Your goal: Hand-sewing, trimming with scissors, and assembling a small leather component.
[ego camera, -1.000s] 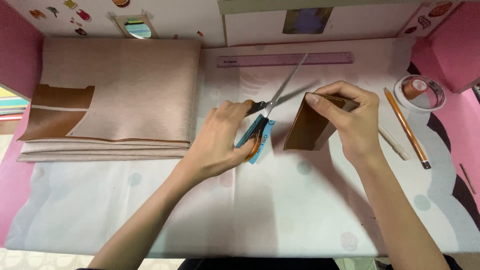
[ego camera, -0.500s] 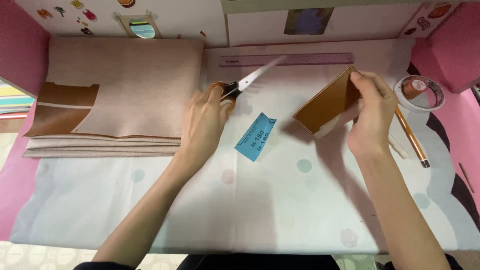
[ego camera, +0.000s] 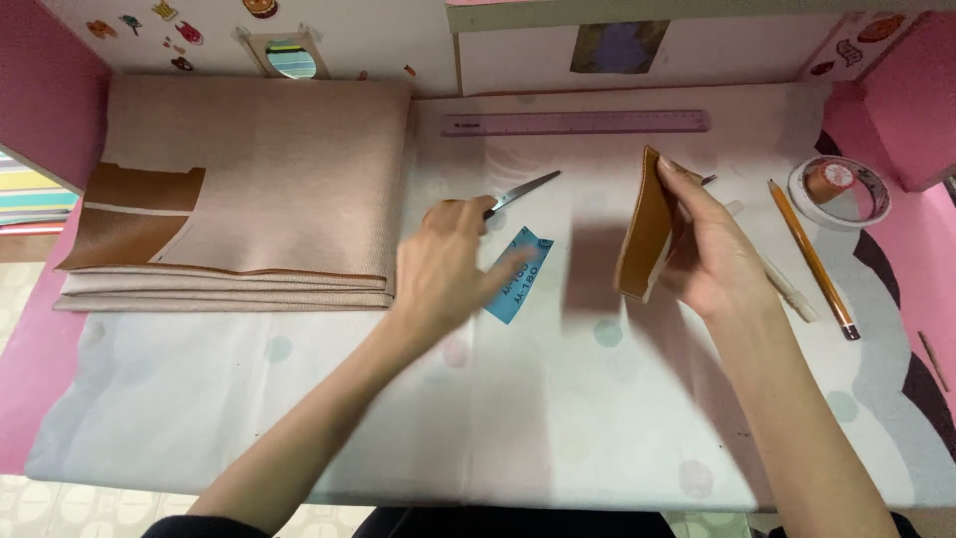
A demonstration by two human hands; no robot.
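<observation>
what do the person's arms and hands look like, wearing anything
Both forearms are bare from wrist to near the elbow. The left hand and right hand wear no gloves, and no rings, watch or bracelets show. At the bottom edge of the picture, a bit of dark sleeve shows at each arm.

This looks like a home craft desk, likely in a child's room. Pink side panels (ego camera: 40,110) frame a white worktop (ego camera: 558,418), and stickers (ego camera: 149,25) dot the far wall. A folded stack of leatherette sheets (ego camera: 259,189) lies at left; a purple ruler (ego camera: 578,123), pencil (ego camera: 809,254) and tape roll (ego camera: 838,191) lie far right.
</observation>
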